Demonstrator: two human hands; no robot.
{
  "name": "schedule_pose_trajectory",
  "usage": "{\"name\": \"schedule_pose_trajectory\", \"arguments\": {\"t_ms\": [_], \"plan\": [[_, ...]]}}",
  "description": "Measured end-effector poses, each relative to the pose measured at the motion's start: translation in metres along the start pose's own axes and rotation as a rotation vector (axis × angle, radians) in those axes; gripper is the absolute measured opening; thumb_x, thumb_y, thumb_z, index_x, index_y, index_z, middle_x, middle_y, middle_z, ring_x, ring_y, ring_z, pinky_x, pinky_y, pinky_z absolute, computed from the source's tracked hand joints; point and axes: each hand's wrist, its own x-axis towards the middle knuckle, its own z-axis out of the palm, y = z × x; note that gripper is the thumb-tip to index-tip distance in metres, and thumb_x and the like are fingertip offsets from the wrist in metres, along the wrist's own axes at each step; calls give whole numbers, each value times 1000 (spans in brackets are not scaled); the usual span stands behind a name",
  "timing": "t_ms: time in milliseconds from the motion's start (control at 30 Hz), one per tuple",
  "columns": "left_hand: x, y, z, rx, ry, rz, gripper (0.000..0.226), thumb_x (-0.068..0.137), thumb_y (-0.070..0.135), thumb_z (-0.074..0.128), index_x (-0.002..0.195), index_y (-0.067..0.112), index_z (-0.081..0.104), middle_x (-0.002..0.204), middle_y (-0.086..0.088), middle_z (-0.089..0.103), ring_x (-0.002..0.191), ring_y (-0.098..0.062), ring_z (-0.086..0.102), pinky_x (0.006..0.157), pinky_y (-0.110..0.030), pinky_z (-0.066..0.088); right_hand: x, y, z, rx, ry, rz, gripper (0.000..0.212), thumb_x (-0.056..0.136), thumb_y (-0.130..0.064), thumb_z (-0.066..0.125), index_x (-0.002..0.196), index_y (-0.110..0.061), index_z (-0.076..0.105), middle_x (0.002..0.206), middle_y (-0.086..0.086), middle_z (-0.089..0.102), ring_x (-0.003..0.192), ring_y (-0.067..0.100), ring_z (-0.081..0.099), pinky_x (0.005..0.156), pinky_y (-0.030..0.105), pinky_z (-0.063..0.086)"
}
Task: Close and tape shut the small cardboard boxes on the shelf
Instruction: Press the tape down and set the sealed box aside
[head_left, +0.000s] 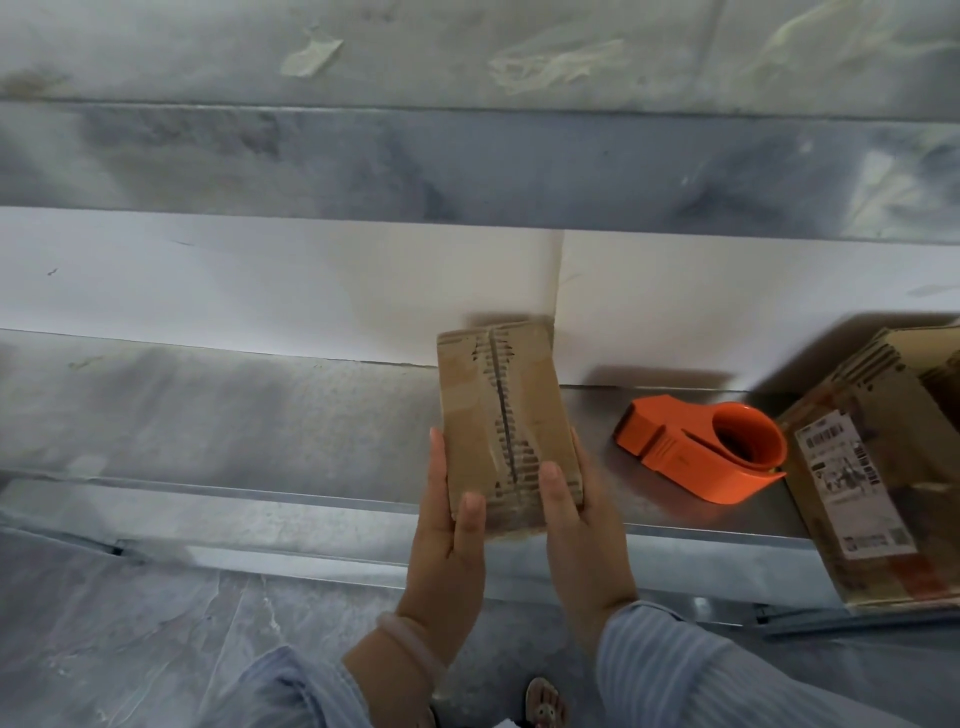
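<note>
Your left hand (447, 540) and right hand (582, 535) gripped the near end of the small cardboard box (498, 410), thumbs pressed on top and fingers wrapped along its sides. The box sat at the front edge of the dull metal shelf (208, 415), its flaps meeting along a torn, corrugated seam. To its right lay an orange plastic tape dispenser (701, 447), then a larger labelled carton (878, 467).
</note>
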Motion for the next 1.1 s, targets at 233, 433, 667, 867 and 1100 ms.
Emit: {"name": "schedule_pose_trajectory", "arguments": {"t_ms": [233,433,667,867,1100], "plan": [[5,10,-8,42,-165,-188,65,91,54,19,151,41,-3,160,5,25,141,-5,32,89,4,34,12,2,2,-59,170,149,42,106,-35,32,117,-17,69,102,-7,74,98,5,67,92,33,54],[-20,8,-28,58,-91,-164,72,81,70,43,145,38,34,146,11,47,131,-5,47,114,-48,36,17,-12,-19,-56,200,287,53,105,-44,32,94,-18,77,88,-5,76,92,13,69,84,31,50],[49,45,-70,276,197,-32,74,93,25,64,152,35,21,144,12,29,131,-8,37,103,-26,37,41,-40,-20,-134,70,314,50,105,-42,34,88,-19,75,77,0,76,66,3,69,57,20,46],[55,52,-69,483,115,-100,43,102,24,48,145,22,45,128,8,57,113,-4,49,92,-12,37,43,-32,-16,10,309,262,36,103,-42,38,127,-27,60,122,-3,65,111,14,61,102,40,45],[48,47,-60,325,161,-172,29,103,24,46,126,28,63,105,21,64,97,2,58,80,-9,42,23,-31,-5,-131,70,331,53,102,-40,44,150,-48,23,149,-12,36,137,17,36,118,40,27]]}}
